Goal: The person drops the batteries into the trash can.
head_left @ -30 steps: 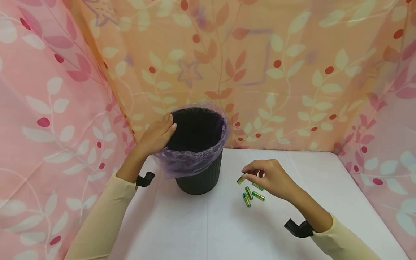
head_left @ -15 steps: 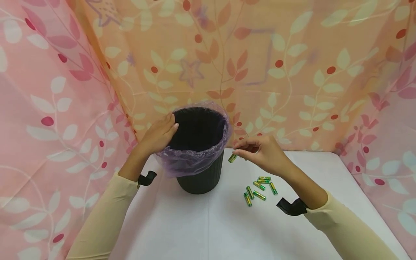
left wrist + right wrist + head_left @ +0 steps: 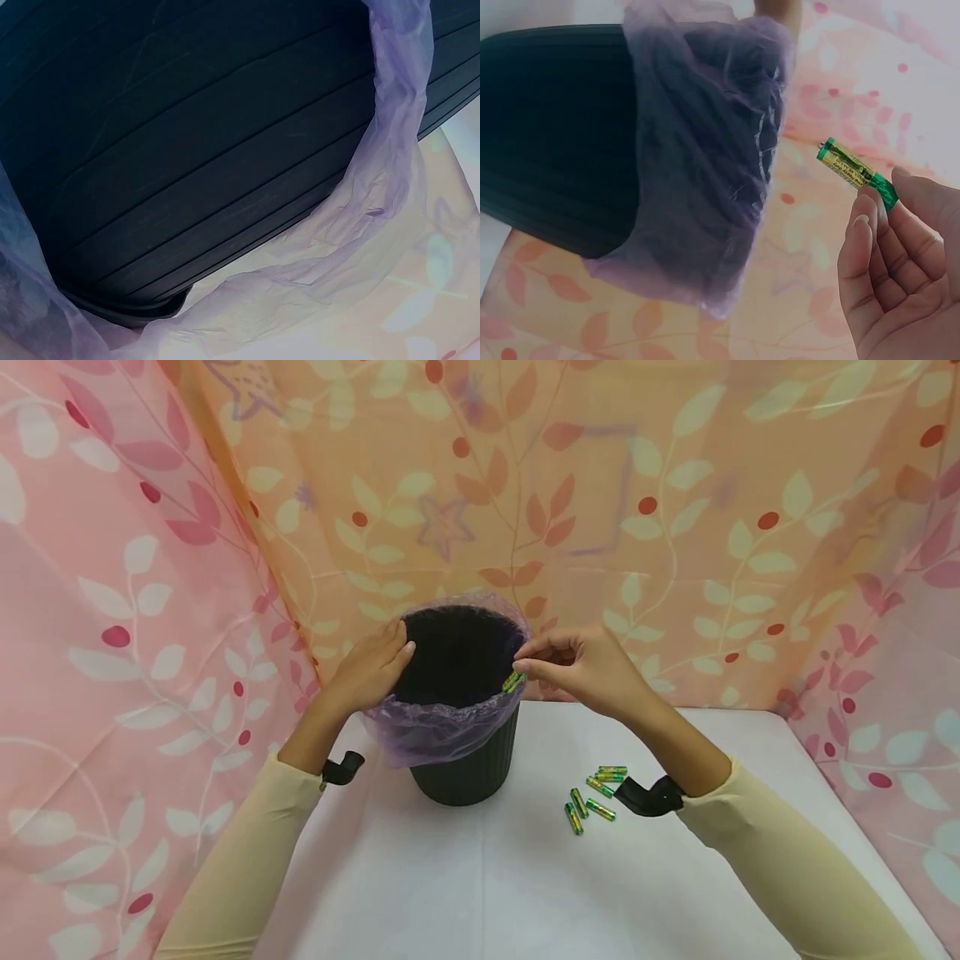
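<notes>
A dark ribbed trash bin [image 3: 468, 768] stands upright, with a thin purple bag [image 3: 442, 735] folded over its rim. My left hand [image 3: 367, 668] rests at the bin's left rim, fingers straight and thumb over the edge; the left wrist view shows the bin wall [image 3: 210, 150] and bag but no fingers. At the opposite rim, my right hand [image 3: 585, 668] pinches one green and gold battery [image 3: 855, 166] between thumb and fingertips. In the head view this battery overlaps the bag's right edge. Several similar batteries [image 3: 600, 810] lie on the table right of the bin.
A white cloth covers the table [image 3: 450, 877]. Floral curtains [image 3: 675, 568] hang behind it and along both sides. Black camera mounts [image 3: 648, 796] stick out from both wrists, the right one overlapping some batteries in the head view.
My right hand has lifted a battery off the table and carried it up and left to the bin's right rim. The left hand has stayed at the rim.
</notes>
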`<act>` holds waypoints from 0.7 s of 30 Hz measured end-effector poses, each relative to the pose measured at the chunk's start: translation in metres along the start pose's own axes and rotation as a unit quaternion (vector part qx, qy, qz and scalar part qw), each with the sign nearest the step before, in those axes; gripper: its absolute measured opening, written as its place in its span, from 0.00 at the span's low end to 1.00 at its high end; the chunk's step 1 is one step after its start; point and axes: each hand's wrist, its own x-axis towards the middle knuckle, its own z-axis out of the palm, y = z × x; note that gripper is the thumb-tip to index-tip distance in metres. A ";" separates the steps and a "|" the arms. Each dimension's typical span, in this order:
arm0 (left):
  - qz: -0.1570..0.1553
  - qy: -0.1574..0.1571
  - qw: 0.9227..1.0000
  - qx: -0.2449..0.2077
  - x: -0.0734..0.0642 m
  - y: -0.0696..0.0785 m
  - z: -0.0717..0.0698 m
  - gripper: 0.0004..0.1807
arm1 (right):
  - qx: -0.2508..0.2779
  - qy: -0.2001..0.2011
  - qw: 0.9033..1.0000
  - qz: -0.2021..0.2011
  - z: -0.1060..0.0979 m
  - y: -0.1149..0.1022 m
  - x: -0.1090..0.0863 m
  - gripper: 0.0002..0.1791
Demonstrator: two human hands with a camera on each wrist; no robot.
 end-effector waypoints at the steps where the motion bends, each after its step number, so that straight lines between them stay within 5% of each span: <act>1: 0.001 0.000 1.000 0.001 0.000 0.000 0.000 0.35 | -0.006 0.004 1.000 -0.001 0.001 -0.002 0.003 0.08; 21: 0.009 -0.001 1.000 0.023 0.002 -0.003 0.000 0.34 | -0.016 -0.015 0.999 0.030 0.022 -0.004 0.056 0.09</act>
